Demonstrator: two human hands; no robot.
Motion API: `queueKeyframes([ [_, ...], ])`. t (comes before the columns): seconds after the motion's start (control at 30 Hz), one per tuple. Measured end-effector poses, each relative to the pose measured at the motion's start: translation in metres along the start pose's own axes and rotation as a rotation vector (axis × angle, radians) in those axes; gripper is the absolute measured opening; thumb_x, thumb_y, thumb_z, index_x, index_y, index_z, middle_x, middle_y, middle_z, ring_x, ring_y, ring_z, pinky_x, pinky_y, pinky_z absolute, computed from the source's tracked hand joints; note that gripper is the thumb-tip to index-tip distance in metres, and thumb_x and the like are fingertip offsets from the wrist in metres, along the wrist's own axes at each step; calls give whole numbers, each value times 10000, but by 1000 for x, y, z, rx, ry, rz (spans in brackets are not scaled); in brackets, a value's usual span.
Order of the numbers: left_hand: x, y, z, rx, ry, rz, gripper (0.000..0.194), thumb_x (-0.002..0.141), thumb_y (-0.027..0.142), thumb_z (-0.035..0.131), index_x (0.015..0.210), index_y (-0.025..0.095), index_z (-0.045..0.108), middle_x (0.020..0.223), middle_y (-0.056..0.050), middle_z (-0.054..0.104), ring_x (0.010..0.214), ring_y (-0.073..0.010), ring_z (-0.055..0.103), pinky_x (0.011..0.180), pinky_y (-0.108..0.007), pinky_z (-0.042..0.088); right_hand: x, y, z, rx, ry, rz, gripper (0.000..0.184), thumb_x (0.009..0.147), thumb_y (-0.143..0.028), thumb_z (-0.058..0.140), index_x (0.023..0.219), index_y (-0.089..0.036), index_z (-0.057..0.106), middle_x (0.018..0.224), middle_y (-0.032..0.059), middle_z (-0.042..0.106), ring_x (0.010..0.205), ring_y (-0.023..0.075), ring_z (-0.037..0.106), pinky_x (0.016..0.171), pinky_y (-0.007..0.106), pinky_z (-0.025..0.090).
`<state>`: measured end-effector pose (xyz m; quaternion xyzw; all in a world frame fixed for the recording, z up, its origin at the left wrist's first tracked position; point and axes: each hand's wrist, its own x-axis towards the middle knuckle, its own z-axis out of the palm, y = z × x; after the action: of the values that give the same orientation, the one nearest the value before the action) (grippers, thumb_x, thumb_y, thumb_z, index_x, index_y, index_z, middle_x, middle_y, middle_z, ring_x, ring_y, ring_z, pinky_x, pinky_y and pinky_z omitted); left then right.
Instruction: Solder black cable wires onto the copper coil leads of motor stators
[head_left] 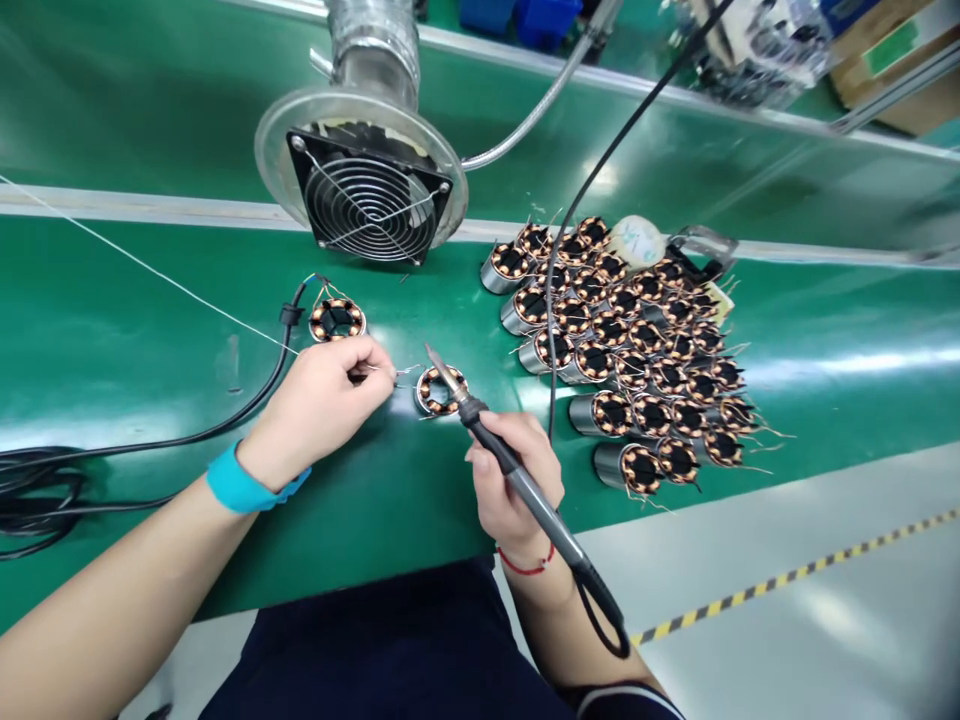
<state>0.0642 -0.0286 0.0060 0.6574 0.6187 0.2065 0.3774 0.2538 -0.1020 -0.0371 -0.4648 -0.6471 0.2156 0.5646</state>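
Observation:
My left hand [326, 390] is closed in a pinch on a thin strand of solder wire [187, 292], which runs in from the upper left. A short bright end shows past the fingertips, beside a small motor stator [425, 398] with copper windings. In my right hand [519, 475] is a soldering iron [536, 502], its tip pointing up and left over that stator; whether it touches I cannot tell. Just behind my left hand stands another wound stator [337, 318], its leads joined to a black cable [262, 398].
Several rows of wound stators [626, 330] in metal sleeves fill the bench's right side, loose leads sticking out. A fan on an exhaust duct [367, 205] hangs at the back. One black cord [553, 300] crosses in front of the rows. Coiled cable [41, 495] lies at left.

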Motion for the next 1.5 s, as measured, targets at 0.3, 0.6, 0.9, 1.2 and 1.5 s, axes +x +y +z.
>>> queueKeyframes([
  [0.3, 1, -5, 4, 19, 16, 6, 109, 769, 203, 527, 686, 180, 594, 563, 48, 515, 513, -86, 428, 527, -219, 333, 0, -1, 0, 36, -27, -12, 252, 841, -192, 576, 1082, -246, 623, 728, 21, 649, 629, 164, 582, 559, 308, 506],
  [0.6, 1, -6, 4, 21, 51, 46, 96, 737, 176, 522, 668, 185, 588, 528, 57, 491, 514, -90, 453, 547, -210, 377, 1, 3, 3, 20, 21, -60, 201, 858, -216, 569, 1050, -210, 626, 710, 12, 653, 567, 138, 589, 515, 281, 511],
  [0.9, 2, -7, 5, 19, 70, 75, 99, 727, 152, 523, 660, 186, 587, 531, 58, 499, 514, -85, 461, 551, -204, 391, -2, 4, 3, 29, 12, -40, 201, 862, -232, 575, 1055, -215, 630, 693, 5, 647, 565, 138, 593, 521, 288, 518],
  [1.2, 3, -8, 6, 24, 79, 73, 100, 740, 188, 529, 665, 189, 596, 519, 55, 488, 491, -87, 432, 535, -214, 386, -6, 7, 3, 43, 47, -5, 218, 859, -251, 581, 1068, -226, 635, 767, 16, 668, 584, 138, 613, 527, 296, 529],
  [1.5, 1, -8, 5, 19, 73, 69, 103, 735, 171, 530, 657, 190, 594, 525, 60, 487, 493, -83, 425, 546, -211, 381, -6, 9, 3, 14, 52, -14, 251, 867, -242, 579, 1114, -239, 625, 801, 28, 683, 645, 157, 613, 587, 331, 543],
])
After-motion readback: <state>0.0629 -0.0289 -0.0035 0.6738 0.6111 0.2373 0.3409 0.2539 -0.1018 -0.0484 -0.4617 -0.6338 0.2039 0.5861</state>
